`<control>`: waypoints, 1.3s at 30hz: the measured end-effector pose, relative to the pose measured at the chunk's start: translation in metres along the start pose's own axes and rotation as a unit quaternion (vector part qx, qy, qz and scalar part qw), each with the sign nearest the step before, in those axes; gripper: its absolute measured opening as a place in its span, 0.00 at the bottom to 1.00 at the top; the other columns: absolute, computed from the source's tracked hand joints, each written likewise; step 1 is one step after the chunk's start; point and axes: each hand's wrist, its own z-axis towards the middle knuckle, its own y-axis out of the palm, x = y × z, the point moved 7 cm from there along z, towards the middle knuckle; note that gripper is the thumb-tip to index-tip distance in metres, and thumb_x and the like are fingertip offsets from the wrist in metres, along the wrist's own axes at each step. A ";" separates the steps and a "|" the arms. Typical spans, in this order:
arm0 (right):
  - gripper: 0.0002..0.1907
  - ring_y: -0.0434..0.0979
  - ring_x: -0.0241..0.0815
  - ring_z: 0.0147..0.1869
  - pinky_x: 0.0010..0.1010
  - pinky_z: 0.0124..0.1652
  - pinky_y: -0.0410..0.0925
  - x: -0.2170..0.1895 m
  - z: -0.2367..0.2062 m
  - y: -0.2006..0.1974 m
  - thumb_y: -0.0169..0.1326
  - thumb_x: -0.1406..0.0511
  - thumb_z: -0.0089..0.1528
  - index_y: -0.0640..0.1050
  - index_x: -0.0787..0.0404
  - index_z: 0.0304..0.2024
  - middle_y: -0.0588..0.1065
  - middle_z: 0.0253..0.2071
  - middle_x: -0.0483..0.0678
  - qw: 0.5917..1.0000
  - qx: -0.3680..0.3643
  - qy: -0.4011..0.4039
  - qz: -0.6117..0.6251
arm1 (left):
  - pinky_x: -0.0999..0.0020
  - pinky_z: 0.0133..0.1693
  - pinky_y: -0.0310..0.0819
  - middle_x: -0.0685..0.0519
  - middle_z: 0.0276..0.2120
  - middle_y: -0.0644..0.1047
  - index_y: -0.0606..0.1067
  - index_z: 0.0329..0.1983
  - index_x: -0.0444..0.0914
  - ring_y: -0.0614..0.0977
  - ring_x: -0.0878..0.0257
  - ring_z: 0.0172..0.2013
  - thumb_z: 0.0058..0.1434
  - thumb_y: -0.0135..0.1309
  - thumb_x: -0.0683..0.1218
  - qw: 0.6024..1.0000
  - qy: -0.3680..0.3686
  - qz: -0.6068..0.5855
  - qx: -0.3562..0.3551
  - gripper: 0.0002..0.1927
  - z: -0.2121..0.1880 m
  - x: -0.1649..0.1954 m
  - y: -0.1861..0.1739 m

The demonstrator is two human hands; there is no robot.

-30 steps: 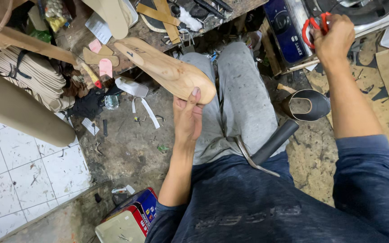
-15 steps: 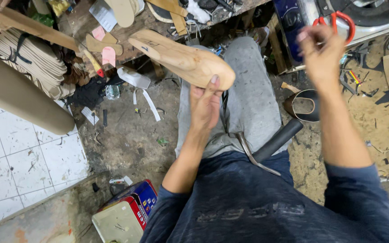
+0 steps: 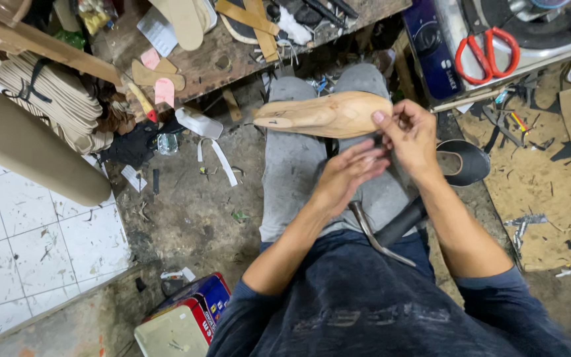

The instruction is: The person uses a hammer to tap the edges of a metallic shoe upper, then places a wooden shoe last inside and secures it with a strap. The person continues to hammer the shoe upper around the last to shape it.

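Wooden shoe last on lap; hammer below, scissors beyond.

A red, blue and white box with a pale top lies on the floor at bottom left. A dark blue carton with white lettering stands upright at the top, beside the red scissors. A yellow-printed packet lies at top left.

This is a shoe-making workshop. A wooden foot shape lies on the person's lap, soles are stacked up, and red scissors and scraps lie around.
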 end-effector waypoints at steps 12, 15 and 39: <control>0.16 0.73 0.30 0.26 0.22 0.25 0.65 0.026 0.043 -0.026 0.58 0.57 0.69 0.76 0.62 0.34 0.76 0.26 0.43 0.986 -0.066 0.105 -0.113 | 0.63 0.55 0.64 0.50 0.55 0.71 0.69 0.65 0.35 0.70 0.61 0.51 0.72 0.50 0.54 0.913 0.237 0.248 0.222 0.25 -0.004 0.149 -0.117; 0.18 0.74 0.32 0.26 0.24 0.26 0.66 0.066 0.057 -0.076 0.55 0.55 0.71 0.77 0.62 0.33 0.76 0.26 0.44 0.980 -0.038 0.127 -0.151 | 0.62 0.62 0.61 0.45 0.57 0.71 0.68 0.64 0.33 0.71 0.58 0.57 0.73 0.51 0.55 0.872 0.286 0.317 0.239 0.25 -0.006 0.137 -0.116; 0.26 0.76 0.34 0.52 0.29 0.56 0.74 0.169 -0.046 -0.246 0.66 0.77 0.65 0.69 0.63 0.61 0.76 0.48 0.44 0.864 0.499 -0.036 0.047 | 0.67 0.50 0.68 0.47 0.59 0.66 0.61 0.68 0.33 0.71 0.60 0.52 0.75 0.48 0.49 0.722 0.453 0.424 0.306 0.24 -0.045 0.122 -0.040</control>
